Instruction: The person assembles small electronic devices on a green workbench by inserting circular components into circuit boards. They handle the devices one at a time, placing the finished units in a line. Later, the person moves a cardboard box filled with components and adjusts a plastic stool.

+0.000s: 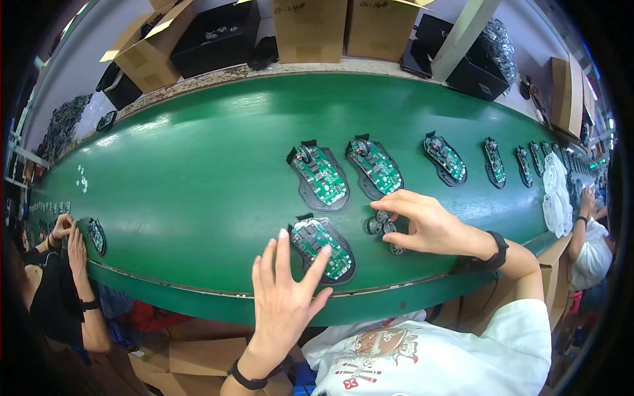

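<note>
A green circuit board [328,249] in a dark, rounded housing lies flat near the front edge of the green belt. My left hand [284,303] is open over its left side, fingers spread, with the fingertips at the board. To the right, my right hand [429,223] curves with thumb and forefinger apart around several small dark wheel-like parts [375,226] grouped on the belt; whether it touches them is hard to tell. Just beyond lie two similar assemblies, a left board [323,177] and a right board [378,168], each with a round wheel at its top.
More board assemblies [446,160] line the green belt [198,191] to the right, near clear plastic bags [557,198]. Cardboard boxes [309,30] and black bins [216,39] stand along the far side. Co-workers' hands [74,241] work at left; another person sits at right.
</note>
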A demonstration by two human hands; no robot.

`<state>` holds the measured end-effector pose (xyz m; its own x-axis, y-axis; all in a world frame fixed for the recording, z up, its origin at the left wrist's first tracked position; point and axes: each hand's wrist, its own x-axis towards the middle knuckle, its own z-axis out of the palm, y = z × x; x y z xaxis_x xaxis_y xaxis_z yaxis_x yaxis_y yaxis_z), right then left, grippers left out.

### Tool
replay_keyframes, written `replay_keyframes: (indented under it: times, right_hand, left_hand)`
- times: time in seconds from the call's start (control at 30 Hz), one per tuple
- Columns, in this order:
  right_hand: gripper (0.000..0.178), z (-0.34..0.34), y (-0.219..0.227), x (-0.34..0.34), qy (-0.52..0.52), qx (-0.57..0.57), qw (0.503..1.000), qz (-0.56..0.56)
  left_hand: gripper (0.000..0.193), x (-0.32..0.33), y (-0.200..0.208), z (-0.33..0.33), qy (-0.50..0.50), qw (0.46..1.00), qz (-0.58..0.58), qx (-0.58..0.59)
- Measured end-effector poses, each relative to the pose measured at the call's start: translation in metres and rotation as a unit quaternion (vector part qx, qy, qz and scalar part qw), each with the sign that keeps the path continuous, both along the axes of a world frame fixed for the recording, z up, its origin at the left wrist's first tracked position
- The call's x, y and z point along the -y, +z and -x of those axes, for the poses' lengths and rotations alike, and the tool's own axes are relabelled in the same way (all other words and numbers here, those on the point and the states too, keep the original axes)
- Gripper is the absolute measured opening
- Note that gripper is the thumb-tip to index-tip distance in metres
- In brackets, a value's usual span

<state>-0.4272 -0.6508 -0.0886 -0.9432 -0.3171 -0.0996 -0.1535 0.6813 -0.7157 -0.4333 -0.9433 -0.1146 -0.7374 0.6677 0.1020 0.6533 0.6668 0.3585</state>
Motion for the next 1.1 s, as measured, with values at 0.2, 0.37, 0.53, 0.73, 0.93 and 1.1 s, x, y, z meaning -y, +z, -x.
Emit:
replay_keyframes:
  times: [0.2, 0.37, 0.53, 0.73, 0.93, 1.1]
  right_hand:
    - [0.046, 0.013, 0.003, -0.005, -0.056, 0.133, 0.988, 0.056]
    - [0.034, 0.014, -0.008, -0.01, -0.041, 0.019, 0.999, 0.019]
    - [0.035, 0.017, 0.013, 0.007, -0.043, 0.006, 0.998, 0.052]
    - [0.035, 0.029, 0.002, 0.05, 0.057, -0.04, 0.997, 0.028]
    - [0.036, 0.037, -0.023, 0.068, 0.093, -0.201, 0.974, -0.047]
    - [0.041, 0.036, -0.021, 0.072, 0.108, -0.245, 0.956, -0.121]
  left_hand:
    - [0.077, -0.003, -0.005, 0.003, -0.006, 0.999, 0.004, 0.037]
    - [0.071, -0.01, -0.006, 0.003, -0.042, 0.998, -0.023, 0.044]
    - [0.068, -0.007, -0.009, -0.005, -0.021, 1.0, -0.007, 0.019]
    - [0.067, -0.014, -0.009, -0.003, -0.012, 1.0, 0.009, -0.009]
    - [0.067, -0.014, -0.01, 0.001, -0.021, 0.998, 0.038, -0.039]
    - [0.066, -0.014, -0.011, 0.003, -0.032, 0.998, 0.043, -0.034]
